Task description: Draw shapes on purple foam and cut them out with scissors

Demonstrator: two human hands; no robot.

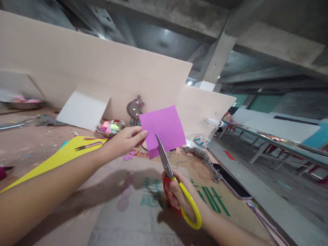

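My left hand (129,139) pinches the left edge of a purple sheet of paper (166,126), holding it up above the table. In my right hand (179,191) is a pair of scissors (166,167) with one yellow and one red handle loop. Its blades reach into the sheet from the lower edge, and a cut runs up toward the blade tip. The flap left of the cut is bent slightly. Below the sheet, small purple paper cutouts (128,155) lie on a flattened cardboard piece (164,205) with green printed characters.
Thread snips (88,146) rest on a yellow sheet (64,160) at left. Behind stand a bowl of coloured clay (110,127), a white board (83,106) and a grey moon-shaped ornament (135,110). Grey yarn (202,159), a phone (232,181) and a clear jar (211,128) sit at right.
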